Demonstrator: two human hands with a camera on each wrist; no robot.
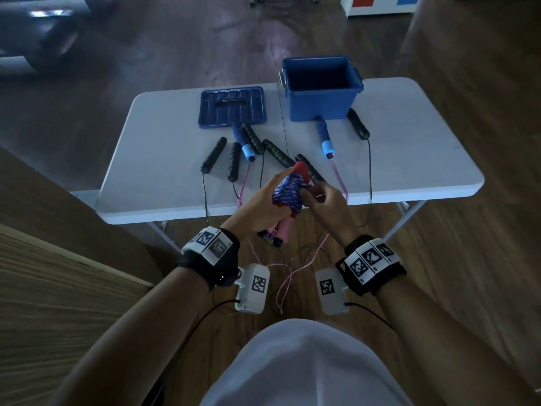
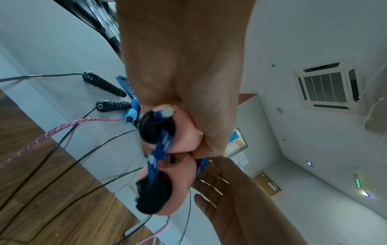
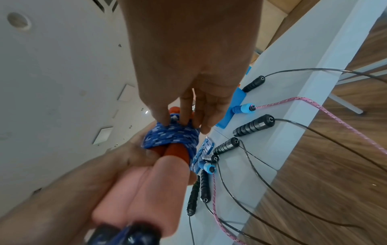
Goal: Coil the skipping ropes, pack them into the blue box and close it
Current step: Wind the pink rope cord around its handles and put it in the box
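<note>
Both hands meet above the near table edge in the head view: the left hand (image 1: 257,203) grips two pink-and-red handles (image 1: 285,227) wound with blue patterned rope (image 1: 288,193), and the right hand (image 1: 325,200) pinches that winding. Farther off on the white table (image 1: 152,159) stand the open blue box (image 1: 320,89) at right and its lid (image 1: 232,106) at left, with black and blue handled ropes (image 1: 244,142) between — their cords hang over the near edge.

Left wrist view: curled fingers (image 2: 209,116) clamp the pink handles' black end caps (image 2: 157,129).

Right wrist view: fingertips (image 3: 163,119) press into the blue coil (image 3: 171,136).
</note>
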